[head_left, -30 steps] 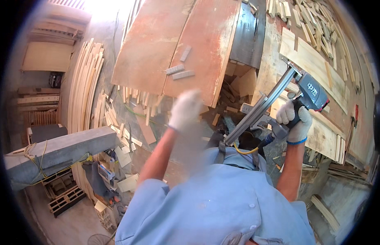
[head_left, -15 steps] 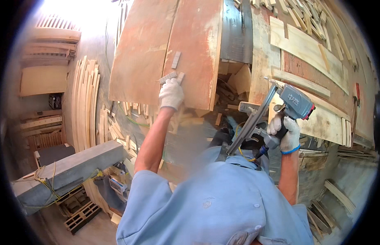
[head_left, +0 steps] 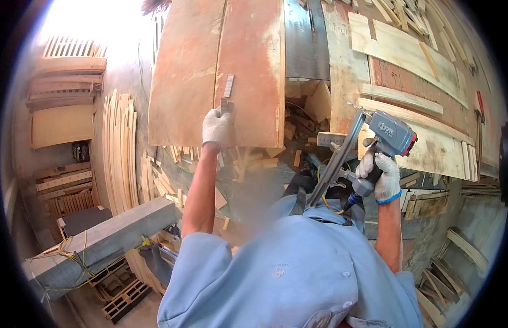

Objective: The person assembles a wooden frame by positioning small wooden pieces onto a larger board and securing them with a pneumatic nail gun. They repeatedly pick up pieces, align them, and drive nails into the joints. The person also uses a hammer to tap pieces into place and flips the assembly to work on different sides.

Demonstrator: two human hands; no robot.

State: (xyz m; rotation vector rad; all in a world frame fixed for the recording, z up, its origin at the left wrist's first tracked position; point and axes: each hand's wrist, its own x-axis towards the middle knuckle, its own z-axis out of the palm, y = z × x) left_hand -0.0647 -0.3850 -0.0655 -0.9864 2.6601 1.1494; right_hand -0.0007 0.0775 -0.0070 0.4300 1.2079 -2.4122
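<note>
My left hand, in a white knit glove, is closed at the near part of a reddish-brown board. A short grey strip of nails sticks out past its fingertips; the fingers cover its lower part. Just beyond it, another grey nail strip lies on the board. My right hand, gloved in white with a blue cuff, grips the black handle of a grey nail gun. The gun's long magazine slants down toward my body, and a hose joins the handle's lower end.
Right of the board are a dark sheet and pale planks with cut pieces. Long wooden strips stand in a stack at left. A grey beam with yellow cord lies lower left. Wood scraps litter the floor.
My left hand has drawn slightly left, and a nail strip now points forward from its fingers. The crosswise strip seen before no longer shows. The nail gun stays in my right hand.
</note>
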